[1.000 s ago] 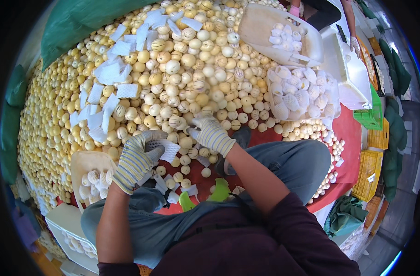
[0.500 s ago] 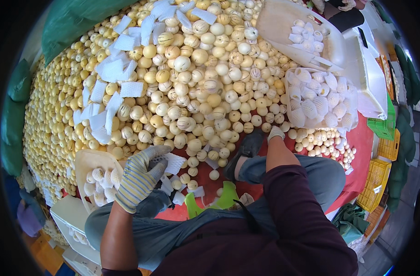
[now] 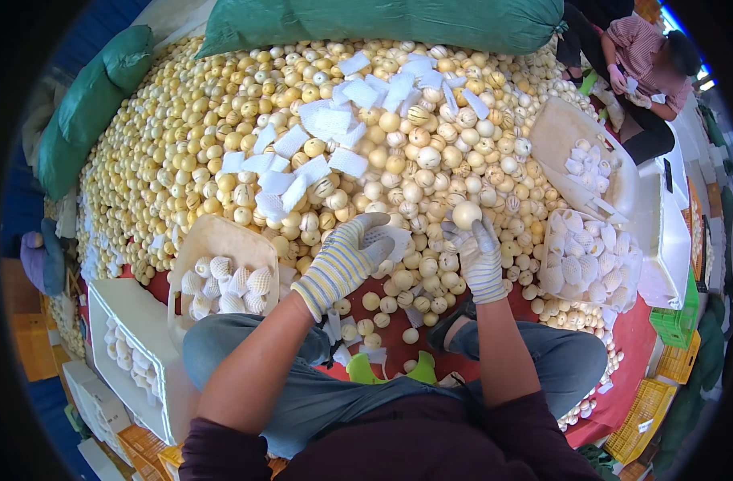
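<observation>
Right hand: here we go, the right hand (image 3: 479, 252) has a pale fruit (image 3: 467, 215) perched at the fingertips, thumb and fingers curled around its lower side, apparently leaving its top clear.
Left hand: just across, the left hand (image 3: 346, 260) pinches a foam sleeve (image 3: 398, 241) between thumb and fingers, probably lightly, since it looks so soft.
Spare foam: loose sleeves (image 3: 326, 124) lie scattered over the fruit heap (image 3: 182, 152), seemingly for easy picking.
Left tub: the tan tub (image 3: 246, 239) sits angled near the knee, likely for reach, holding netted fruit (image 3: 226, 284).
Textures: striped knit on both hands; smooth round fruit, some dark-streaked; the foam white and meshed; the tub hard, round-cornered.
</observation>
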The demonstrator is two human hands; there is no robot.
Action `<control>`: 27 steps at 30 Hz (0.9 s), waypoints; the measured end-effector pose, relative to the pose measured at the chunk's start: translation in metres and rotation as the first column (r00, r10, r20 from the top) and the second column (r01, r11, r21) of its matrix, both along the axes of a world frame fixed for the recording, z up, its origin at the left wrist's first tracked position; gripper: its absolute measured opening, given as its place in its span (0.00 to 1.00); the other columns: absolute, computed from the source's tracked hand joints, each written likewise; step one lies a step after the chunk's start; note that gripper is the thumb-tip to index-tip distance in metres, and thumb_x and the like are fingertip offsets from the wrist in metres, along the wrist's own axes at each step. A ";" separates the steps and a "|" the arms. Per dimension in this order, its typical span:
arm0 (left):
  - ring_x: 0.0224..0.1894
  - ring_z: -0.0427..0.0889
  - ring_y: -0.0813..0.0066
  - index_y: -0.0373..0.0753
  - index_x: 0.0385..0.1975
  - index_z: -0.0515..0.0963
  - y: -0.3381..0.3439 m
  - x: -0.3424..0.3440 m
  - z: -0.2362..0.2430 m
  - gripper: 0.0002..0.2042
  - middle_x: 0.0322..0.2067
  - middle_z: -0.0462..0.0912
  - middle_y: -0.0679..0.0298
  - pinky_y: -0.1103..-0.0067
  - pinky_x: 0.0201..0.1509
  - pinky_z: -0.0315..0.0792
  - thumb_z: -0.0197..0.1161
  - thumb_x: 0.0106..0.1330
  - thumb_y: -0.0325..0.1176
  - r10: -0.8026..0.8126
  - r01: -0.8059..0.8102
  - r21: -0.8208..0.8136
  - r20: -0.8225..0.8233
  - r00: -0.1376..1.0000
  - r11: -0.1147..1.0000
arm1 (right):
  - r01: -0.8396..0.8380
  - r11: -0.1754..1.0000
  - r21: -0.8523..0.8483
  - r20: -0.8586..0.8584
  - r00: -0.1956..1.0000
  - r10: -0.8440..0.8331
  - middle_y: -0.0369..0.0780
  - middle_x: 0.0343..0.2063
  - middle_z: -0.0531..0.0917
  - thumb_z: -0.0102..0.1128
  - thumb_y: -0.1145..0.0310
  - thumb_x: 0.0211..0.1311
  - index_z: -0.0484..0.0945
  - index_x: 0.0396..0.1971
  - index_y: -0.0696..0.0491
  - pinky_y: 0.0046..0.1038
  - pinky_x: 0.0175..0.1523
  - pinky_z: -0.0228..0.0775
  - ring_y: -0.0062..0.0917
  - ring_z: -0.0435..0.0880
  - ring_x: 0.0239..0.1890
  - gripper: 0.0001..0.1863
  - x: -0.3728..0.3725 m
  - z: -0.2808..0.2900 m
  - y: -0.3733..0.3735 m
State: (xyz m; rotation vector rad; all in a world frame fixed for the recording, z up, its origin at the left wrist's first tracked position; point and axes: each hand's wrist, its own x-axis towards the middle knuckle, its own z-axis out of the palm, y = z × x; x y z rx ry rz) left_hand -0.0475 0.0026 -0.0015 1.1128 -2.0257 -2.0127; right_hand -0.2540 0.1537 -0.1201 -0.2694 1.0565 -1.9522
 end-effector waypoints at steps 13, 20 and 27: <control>0.48 0.77 0.78 0.32 0.64 0.64 0.015 0.027 0.021 0.29 0.50 0.78 0.61 0.82 0.50 0.75 0.65 0.65 0.34 0.196 -0.054 0.315 -0.437 0.878 0.947 | -0.132 0.980 0.151 -0.717 0.668 0.200 0.46 0.61 0.70 0.59 0.54 0.68 0.68 0.61 0.58 0.33 0.68 0.62 0.32 0.68 0.64 0.29 0.100 0.105 -0.028; 0.53 0.78 0.74 0.34 0.66 0.61 0.013 0.029 0.031 0.34 0.50 0.79 0.59 0.80 0.55 0.75 0.69 0.61 0.32 0.183 0.072 0.381 -0.591 0.785 0.922 | -0.196 0.961 -0.195 -0.074 0.980 0.185 0.47 0.62 0.69 0.53 0.53 0.70 0.65 0.64 0.56 0.40 0.70 0.59 0.36 0.68 0.65 0.29 0.095 0.115 -0.024; 0.58 0.75 0.70 0.36 0.69 0.58 0.013 0.033 0.040 0.43 0.57 0.73 0.59 0.76 0.59 0.73 0.75 0.53 0.34 0.149 0.193 0.436 -0.635 0.758 0.879 | -0.467 0.807 -0.362 0.202 0.806 0.557 0.47 0.59 0.72 0.73 0.52 0.52 0.61 0.65 0.57 0.41 0.72 0.59 0.38 0.70 0.63 0.45 0.084 0.108 -0.025</control>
